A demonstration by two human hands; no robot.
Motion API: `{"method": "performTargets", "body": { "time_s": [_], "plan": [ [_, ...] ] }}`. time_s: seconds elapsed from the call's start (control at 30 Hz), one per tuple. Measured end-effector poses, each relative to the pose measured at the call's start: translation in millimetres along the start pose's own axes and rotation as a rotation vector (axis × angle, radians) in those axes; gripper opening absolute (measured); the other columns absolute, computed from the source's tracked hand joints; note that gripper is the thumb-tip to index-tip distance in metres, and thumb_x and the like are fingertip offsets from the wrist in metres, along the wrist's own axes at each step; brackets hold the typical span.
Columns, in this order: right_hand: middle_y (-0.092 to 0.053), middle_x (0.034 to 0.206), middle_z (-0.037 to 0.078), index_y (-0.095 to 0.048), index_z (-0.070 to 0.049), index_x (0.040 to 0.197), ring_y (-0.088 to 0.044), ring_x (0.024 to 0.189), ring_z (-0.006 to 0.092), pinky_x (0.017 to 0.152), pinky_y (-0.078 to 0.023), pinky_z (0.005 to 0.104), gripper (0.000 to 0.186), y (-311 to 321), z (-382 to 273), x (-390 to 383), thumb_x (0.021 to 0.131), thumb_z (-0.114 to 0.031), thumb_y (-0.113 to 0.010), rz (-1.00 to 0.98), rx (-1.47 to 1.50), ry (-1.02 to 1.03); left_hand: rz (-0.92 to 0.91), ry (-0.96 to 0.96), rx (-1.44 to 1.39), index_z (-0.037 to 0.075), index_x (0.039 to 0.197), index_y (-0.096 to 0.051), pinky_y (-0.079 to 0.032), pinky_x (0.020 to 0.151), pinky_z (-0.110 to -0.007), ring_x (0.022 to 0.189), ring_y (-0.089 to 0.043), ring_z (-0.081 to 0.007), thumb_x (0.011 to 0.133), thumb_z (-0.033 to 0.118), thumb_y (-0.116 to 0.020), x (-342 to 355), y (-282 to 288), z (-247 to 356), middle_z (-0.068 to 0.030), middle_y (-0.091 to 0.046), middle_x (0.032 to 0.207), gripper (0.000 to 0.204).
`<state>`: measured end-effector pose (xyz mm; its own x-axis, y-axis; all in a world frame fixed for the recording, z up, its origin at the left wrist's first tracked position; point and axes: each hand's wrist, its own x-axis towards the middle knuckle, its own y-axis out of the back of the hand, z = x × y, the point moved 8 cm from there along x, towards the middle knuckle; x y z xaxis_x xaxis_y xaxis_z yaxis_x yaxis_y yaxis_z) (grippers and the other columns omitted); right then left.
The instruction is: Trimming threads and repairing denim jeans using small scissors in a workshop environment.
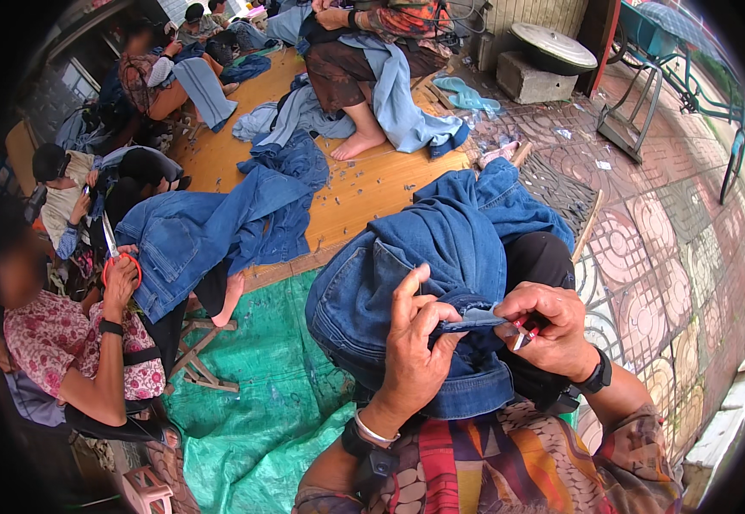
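Observation:
Blue denim jeans (407, 248) lie bunched over my lap. My left hand (420, 351) pinches a folded hem or band (467, 313) of the denim between thumb and fingers, index finger raised. On the right, my right hand (548, 330) is closed round a small red tool with a metal tip (527, 334), probably snips, its thumb and forefinger at the end of that folded band. The tool's blades are partly hidden by my fingers.
Several co-workers with denim sit left and ahead; one (56, 343) holds orange-handled scissors (122, 261). Around me are a wooden board (355, 193), green tarp (253, 360), folding wooden stool (201, 368), paved ground (629, 248), lidded pan on a block (552, 47) and tricycle (689, 94).

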<state>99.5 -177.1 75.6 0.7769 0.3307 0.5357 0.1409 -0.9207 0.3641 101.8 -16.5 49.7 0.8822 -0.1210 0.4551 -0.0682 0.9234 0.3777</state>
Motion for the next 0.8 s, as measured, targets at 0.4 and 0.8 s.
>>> {"method": "performTargets", "body": {
  "time_s": [0.4, 0.8],
  "plan": [
    [-0.058, 0.070, -0.002, -0.063, -0.004, 0.086, -0.053, 0.063, 0.0024, 0.056, -0.042, 0.0188, 0.018, -11, 50, -8, 0.073, 0.005, -0.071, 0.163, 0.321, -0.358, -0.115, 0.134, -0.388, 0.000, 0.094, -0.065, -0.047, 0.074, -0.027, 0.081, -0.061, -0.0155, 0.081, 0.009, -0.072, 4, -12, -20, -0.0084, -0.065, 0.086, 0.018],
    [-0.057, 0.074, -0.005, -0.062, -0.003, 0.089, -0.050, 0.068, 0.0011, 0.060, -0.041, 0.0173, 0.019, -16, 62, -19, 0.076, 0.003, -0.074, 0.139, 0.443, -0.431, -0.068, 0.448, -0.528, -0.001, 0.085, -0.064, -0.044, 0.071, -0.022, 0.076, -0.054, -0.0067, 0.080, 0.008, -0.069, -10, -22, -45, -0.0003, -0.062, 0.080, 0.012]
  ]
}}
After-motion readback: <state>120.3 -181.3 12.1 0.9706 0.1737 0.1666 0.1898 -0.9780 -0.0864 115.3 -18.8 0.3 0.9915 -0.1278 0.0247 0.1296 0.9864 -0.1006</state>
